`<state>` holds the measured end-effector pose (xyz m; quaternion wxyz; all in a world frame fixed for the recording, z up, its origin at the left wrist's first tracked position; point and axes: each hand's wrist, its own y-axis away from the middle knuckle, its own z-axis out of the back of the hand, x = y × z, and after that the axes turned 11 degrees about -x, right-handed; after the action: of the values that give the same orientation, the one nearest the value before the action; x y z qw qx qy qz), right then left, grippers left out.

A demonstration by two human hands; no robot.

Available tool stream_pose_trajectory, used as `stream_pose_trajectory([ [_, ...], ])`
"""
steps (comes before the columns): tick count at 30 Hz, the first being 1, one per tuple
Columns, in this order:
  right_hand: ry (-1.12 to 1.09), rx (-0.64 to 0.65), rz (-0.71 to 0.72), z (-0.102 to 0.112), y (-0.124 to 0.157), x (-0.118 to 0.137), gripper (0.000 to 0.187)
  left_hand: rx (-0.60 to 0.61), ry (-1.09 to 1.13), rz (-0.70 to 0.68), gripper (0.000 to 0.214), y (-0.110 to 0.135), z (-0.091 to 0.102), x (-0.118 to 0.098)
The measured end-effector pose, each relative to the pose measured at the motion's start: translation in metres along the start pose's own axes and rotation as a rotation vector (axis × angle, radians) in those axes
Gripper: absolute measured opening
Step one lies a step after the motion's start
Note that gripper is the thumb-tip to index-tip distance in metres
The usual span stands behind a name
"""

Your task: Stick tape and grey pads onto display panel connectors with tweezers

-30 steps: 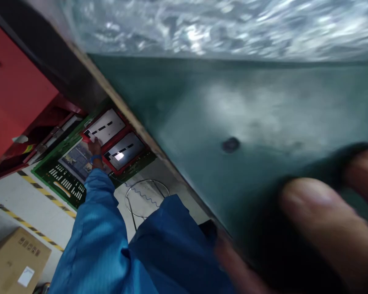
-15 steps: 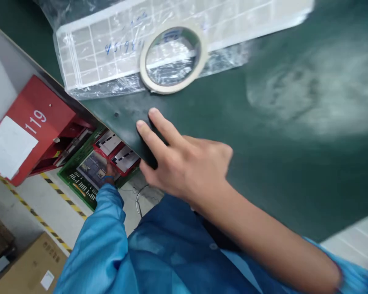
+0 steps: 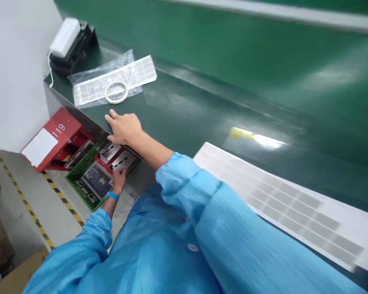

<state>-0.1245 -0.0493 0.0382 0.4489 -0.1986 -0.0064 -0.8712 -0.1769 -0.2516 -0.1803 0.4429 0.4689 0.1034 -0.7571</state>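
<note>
My left hand, a blue band at its wrist, is low beside the table in a green crate. Its fingers are curled at the near edge of a red tray that holds white pieces with black slots; the fingertips are partly hidden. Palm down on the green tabletop lies my right hand, fingers apart and empty, near the table's edge. Just beyond it, a roll of masking tape rests on a clear plastic bag with a white gridded panel partly inside.
A red box marked 119 stands against the wall beside the crate. At the table's far left corner is a black device with a white top. A long white sheet with grey blocks lies at the right front. Striped tape marks the floor.
The view has pulled back, showing more of the table. My left hand has shifted along the crate to the red tray's near edge. My right hand stays on the tabletop.
</note>
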Motion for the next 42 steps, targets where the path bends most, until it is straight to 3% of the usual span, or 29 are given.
stream_pose_trajectory([
  [4, -0.032, -0.025, -0.01, 0.042, 0.043, 0.012, 0.041, 0.066, 0.044, -0.22, 0.032, 0.053, 0.002, -0.05],
  [7, -0.048, -0.091, -0.031, 0.064, 0.105, 0.016, 0.042, 0.03, 0.155, -0.394, 0.041, 0.079, 0.011, -0.086],
  [9, -0.245, -0.237, -0.207, 0.072, 0.15, 0.012, 0.043, -0.019, 0.26, -0.489, 0.042, 0.091, 0.014, -0.112],
  [11, -0.578, -0.44, -0.396, 0.081, 0.193, 0.003, 0.041, -0.008, 0.349, -0.57, 0.04, 0.106, 0.012, -0.143],
  [13, -0.951, -0.662, -0.517, 0.092, 0.232, -0.009, 0.043, 0.159, 0.356, -0.691, 0.043, 0.127, 0.008, -0.178],
  [15, -1.269, -0.854, -0.583, 0.104, 0.265, -0.02, 0.047, 0.456, 0.234, -0.882, 0.035, 0.152, 0.001, -0.212],
  [17, -1.476, -1.014, -0.641, 0.113, 0.293, -0.028, 0.049, 0.7, 0.086, -1.055, 0.02, 0.178, -0.011, -0.24],
  [18, -1.53, -1.085, -0.667, 0.117, 0.305, -0.031, 0.049, 0.762, 0.039, -1.112, 0.022, 0.19, -0.018, -0.249],
  [21, -1.473, -1.2, -0.692, 0.122, 0.338, -0.04, 0.047, 0.811, 0.012, -1.199, 0.037, 0.216, -0.041, -0.261],
  [24, -1.175, -1.183, -0.684, 0.125, 0.363, -0.055, 0.049, 0.826, -0.028, -1.267, 0.043, 0.226, -0.061, -0.265],
  [26, -0.973, -1.125, -0.711, 0.127, 0.378, -0.069, 0.055, 0.804, -0.057, -1.29, 0.039, 0.226, -0.071, -0.27],
  [29, -0.851, -1.03, -0.822, 0.132, 0.401, -0.091, 0.063, 0.743, -0.11, -1.306, 0.03, 0.216, -0.08, -0.281],
  [33, -0.751, -1.101, -1.095, 0.134, 0.434, -0.126, 0.056, 0.529, -0.239, -1.256, 0.021, 0.179, -0.08, -0.296],
  [36, -0.673, -1.094, -1.252, 0.133, 0.45, -0.158, 0.065, 0.318, -0.358, -1.172, 0.018, 0.138, -0.068, -0.303],
  [38, -0.617, -1.09, -1.26, 0.136, 0.457, -0.173, 0.065, 0.203, -0.426, -1.113, 0.019, 0.111, -0.053, -0.307],
  [42, -0.588, -1.103, -1.25, 0.148, 0.47, -0.187, 0.037, -0.035, -0.521, -0.975, 0.027, 0.059, -0.019, -0.31],
])
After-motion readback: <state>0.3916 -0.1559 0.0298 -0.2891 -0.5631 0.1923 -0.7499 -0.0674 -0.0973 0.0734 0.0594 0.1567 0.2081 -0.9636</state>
